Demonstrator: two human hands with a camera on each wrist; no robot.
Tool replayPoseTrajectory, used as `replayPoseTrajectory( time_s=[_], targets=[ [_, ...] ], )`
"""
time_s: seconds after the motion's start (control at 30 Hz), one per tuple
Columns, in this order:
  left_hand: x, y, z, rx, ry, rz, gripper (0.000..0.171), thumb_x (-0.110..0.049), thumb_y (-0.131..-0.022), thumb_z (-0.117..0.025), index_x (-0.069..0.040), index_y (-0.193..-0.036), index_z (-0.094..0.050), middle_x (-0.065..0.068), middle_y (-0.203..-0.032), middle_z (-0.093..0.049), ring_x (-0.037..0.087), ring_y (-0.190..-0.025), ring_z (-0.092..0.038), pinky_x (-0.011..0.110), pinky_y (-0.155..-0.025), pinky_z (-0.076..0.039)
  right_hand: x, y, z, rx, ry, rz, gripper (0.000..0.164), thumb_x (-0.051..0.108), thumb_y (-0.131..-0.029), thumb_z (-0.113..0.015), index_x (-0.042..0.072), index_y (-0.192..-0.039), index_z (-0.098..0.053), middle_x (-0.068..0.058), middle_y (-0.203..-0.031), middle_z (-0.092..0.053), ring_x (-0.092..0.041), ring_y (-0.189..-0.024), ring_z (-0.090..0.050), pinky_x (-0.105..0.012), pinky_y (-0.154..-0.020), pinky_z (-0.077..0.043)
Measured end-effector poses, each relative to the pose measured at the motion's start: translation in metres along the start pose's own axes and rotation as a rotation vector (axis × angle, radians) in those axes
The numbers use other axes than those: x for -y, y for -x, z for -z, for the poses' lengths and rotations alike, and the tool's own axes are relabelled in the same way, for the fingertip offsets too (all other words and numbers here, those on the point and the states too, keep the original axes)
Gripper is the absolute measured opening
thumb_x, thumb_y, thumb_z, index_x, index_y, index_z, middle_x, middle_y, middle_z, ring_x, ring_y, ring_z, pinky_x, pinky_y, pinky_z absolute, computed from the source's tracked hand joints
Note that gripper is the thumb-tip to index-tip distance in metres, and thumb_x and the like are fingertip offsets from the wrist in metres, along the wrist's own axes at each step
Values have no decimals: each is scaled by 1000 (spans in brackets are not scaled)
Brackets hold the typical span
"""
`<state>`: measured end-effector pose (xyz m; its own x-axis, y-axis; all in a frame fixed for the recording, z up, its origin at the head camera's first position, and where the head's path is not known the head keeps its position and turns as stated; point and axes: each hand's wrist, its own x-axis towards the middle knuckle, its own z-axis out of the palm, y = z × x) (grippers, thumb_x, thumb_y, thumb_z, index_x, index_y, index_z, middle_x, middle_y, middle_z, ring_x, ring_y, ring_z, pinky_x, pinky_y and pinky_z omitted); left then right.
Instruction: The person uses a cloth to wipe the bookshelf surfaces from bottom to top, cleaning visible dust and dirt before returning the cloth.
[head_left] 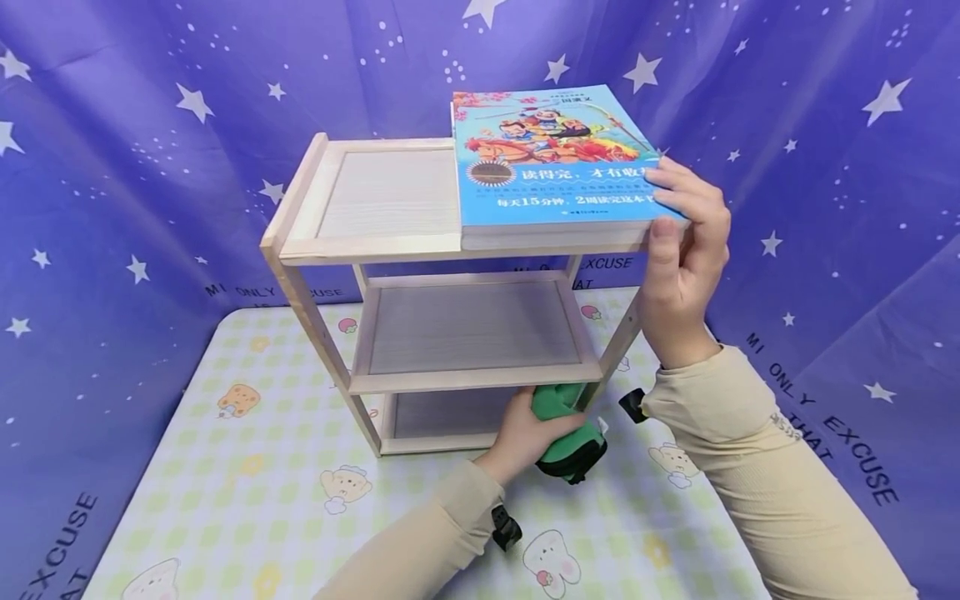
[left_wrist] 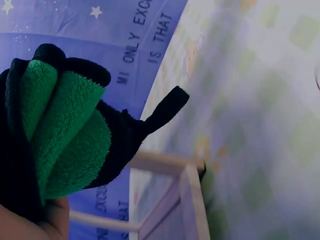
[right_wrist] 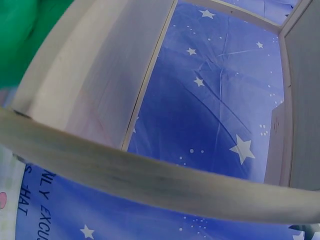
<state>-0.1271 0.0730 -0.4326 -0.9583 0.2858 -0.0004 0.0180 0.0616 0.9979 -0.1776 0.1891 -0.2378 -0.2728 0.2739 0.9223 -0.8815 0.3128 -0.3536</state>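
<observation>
A three-tier wooden shelf [head_left: 476, 379] stands on the table. On the right part of its top board lies a thick blue book [head_left: 551, 187] with an illustrated cover. My right hand [head_left: 686, 242] grips the book's front right corner, fingertips on the cover and thumb at the front edge. Lower down, my left hand [head_left: 528, 429] holds a fuzzy green cloth item [head_left: 558, 417] with black edging beside the lower right of the shelf. The left wrist view shows the green cloth [left_wrist: 75, 130] in folds, with a black loop [left_wrist: 167, 107] sticking out.
The middle board [head_left: 472, 325] hangs above the bottom board [head_left: 442, 414], between slanted wooden side posts. Beneath the shelf spreads a checked tablecloth [head_left: 247, 500] with cartoon figures. A purple curtain [head_left: 135, 208] with white stars encloses the back and sides.
</observation>
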Motion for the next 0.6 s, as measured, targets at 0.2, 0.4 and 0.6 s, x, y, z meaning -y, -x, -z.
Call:
replayPoseTrajectory(
  time_s=[0.2,0.4,0.6],
  targets=[
    [0,10,24,10,-59,-21,45,-21,-82,-79,-10,-121,-60,8,-106,-67,9,-89,-60,26,-78,-52,3,0,-3,-21,-69,-20,68,54,-91,-62,-13,-95,-48,-7,-112,-64,-31,-124,-54,-46,-115,-34],
    [-4,22,36,64,-123,11,54,-25,-83,-77,-12,-131,-56,7,-113,-65,12,-92,-61,29,-79,-52,0,-2,-5,-30,-100,-11,66,52,-90,-64,-13,-95,-50,-9,-111,-65,-33,-123,-55,-47,-115,-34],
    [-6,37,45,98,-153,-10,64,-25,-83,-78,-27,-141,-50,4,-127,-62,17,-103,-61,32,-84,-50,-2,1,-4,-32,-88,-24,65,51,-91,-63,-12,-95,-50,-9,-112,-64,-32,-123,-55,-46,-115,-34]
  ],
)
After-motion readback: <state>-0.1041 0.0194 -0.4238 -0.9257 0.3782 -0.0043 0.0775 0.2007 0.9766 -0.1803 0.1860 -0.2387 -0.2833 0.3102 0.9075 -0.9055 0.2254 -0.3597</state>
